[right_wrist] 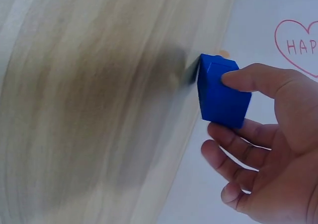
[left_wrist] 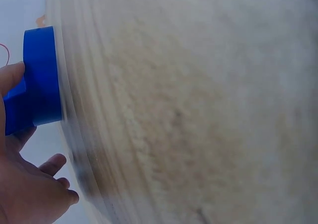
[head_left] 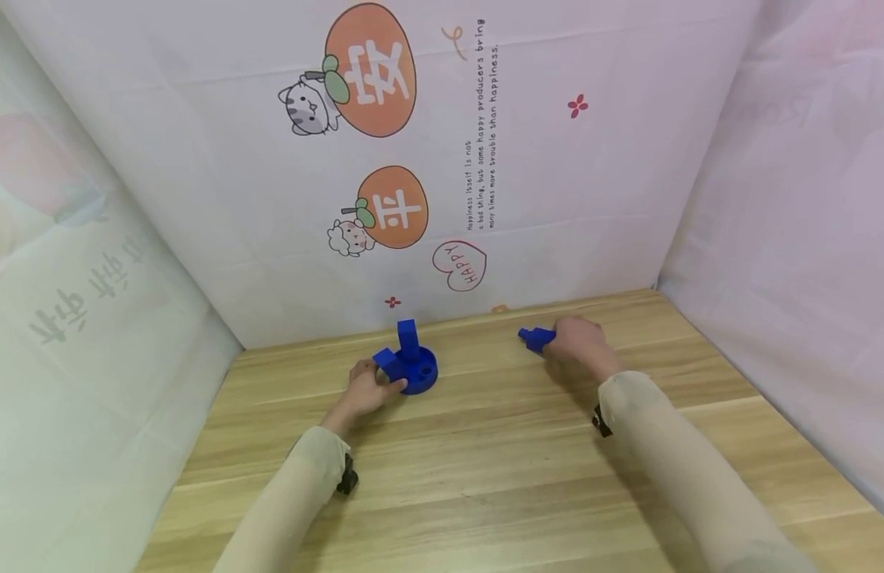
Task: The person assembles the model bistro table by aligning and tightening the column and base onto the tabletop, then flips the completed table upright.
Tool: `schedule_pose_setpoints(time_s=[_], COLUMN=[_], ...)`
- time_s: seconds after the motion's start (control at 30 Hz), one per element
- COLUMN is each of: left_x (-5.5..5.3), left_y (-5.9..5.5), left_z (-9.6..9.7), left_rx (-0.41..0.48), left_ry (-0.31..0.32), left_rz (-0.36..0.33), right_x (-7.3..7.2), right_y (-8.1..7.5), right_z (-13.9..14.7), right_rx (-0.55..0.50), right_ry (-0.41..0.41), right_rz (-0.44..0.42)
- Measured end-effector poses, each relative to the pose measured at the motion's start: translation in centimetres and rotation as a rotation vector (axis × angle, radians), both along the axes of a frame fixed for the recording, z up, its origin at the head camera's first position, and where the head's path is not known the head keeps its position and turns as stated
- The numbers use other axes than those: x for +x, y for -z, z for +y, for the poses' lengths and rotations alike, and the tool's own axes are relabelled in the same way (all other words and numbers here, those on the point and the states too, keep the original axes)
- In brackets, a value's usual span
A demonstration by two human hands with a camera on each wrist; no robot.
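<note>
A round blue base (head_left: 418, 383) rests on the table at centre left. Two blue rectangular posts (head_left: 408, 339) rise from it, and a round hole shows in its top. My left hand (head_left: 366, 391) pinches the base at its left side, thumb on the near rim; the left wrist view also shows the base's side wall (left_wrist: 43, 75) by the thumb. To the right, my right hand (head_left: 579, 342) pinches a blue angular block (head_left: 538, 340) between thumb and fingers. A narrow stepped tip on this block points left toward the base. In the right wrist view the block (right_wrist: 222, 97) hides part of the fingers.
The wood-grain table (head_left: 477, 461) meets a printed white cloth (head_left: 542, 175) behind it. White cloth walls also stand at the left (head_left: 76, 382) and right (head_left: 792, 263). Dark wrist devices are strapped under both sleeves.
</note>
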State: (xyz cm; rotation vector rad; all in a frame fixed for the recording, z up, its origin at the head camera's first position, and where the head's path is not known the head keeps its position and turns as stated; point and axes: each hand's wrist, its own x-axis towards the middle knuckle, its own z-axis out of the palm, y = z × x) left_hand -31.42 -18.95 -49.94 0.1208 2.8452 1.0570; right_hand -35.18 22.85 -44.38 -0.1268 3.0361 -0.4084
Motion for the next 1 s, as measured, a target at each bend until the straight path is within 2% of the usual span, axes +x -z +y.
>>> schedule_pose_setpoints(time_s=[0.3,0.6,0.8,1.0], left_x=[0.1,0.2,0.4,0.3], left_y=[0.3,0.0,-0.3,-0.2], left_z=[0.1,0.1,0.1,0.0], left_rx=[-0.004,-0.006,-0.012,-0.024], left_ry=[-0.015,-0.007,-0.008,0.000], left_rz=[-0.006,-0.013,-0.020,-0.026], right_x=[-0.7,-0.8,-0.7,-0.4], right_y=[-0.5,-1.6,-2.0,-2.3], right_z=[-0.7,-2.3,-4.0,-5.6], right_rx=[0.007,-0.066,-0.140,-0.166], right_ry=[-0.011,-0.060,-0.079,-0.098], right_rz=[0.128,0.206,0.234,0.241])
